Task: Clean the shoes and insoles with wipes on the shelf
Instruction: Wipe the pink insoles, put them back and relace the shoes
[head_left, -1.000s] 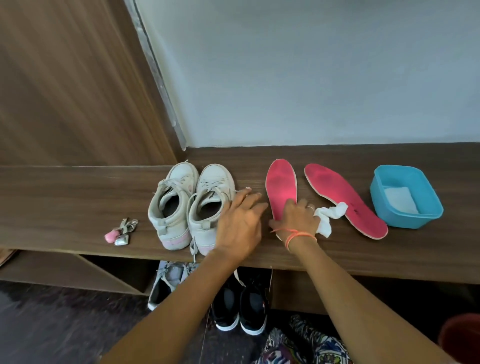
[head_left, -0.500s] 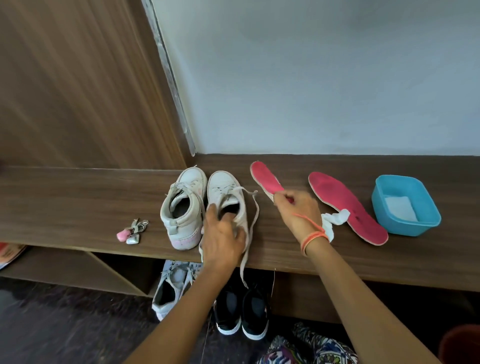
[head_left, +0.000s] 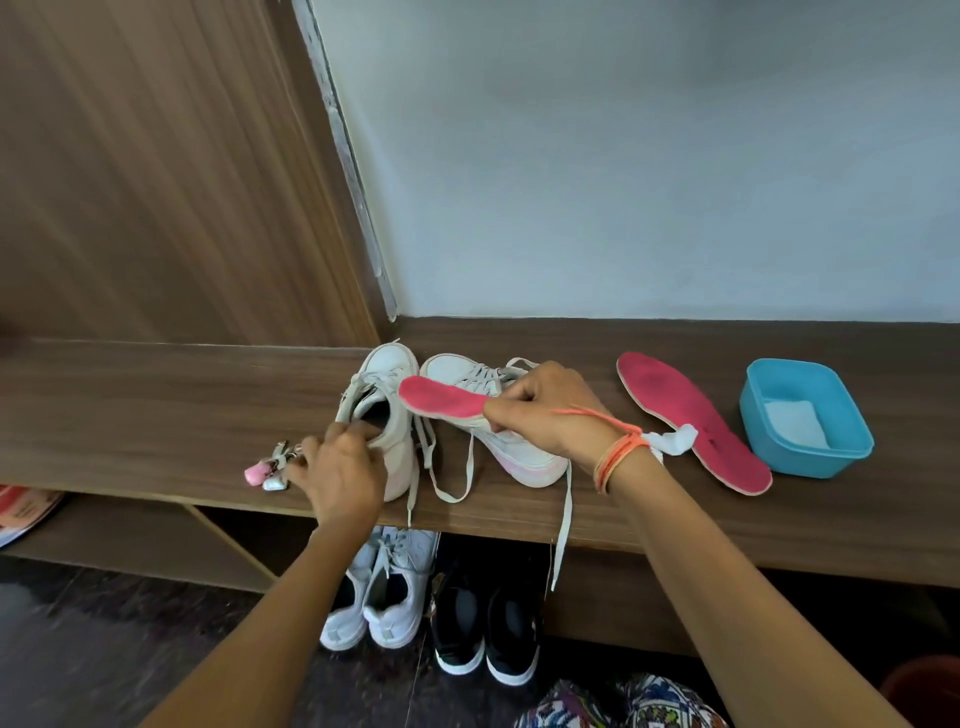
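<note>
Likely refitting stage: right hand (head_left: 540, 415) pinches one pink foam insole (head_left: 441, 397) above white lace-up sneaker (head_left: 376, 410), left hand (head_left: 343, 467) grips its heel. Second pink insole (head_left: 691, 415) lies unfitted toward right end of shelf (head_left: 156, 415).

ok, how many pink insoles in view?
2. Held insole: right hand, over the white shoes. Second insole: flat on shelf beside blue tub. Shoe interiors partly hidden.

We note the left forearm (head_left: 270, 613) and right forearm (head_left: 727, 587) bare to the frame's lower edge. Right wrist: bundle of thin orange thread bands (head_left: 621, 454), one loose orange strand (head_left: 587, 415) lying across the right hand (head_left: 540, 415). Below, we log a multicoloured patterned cloth garment (head_left: 639, 701).
</note>
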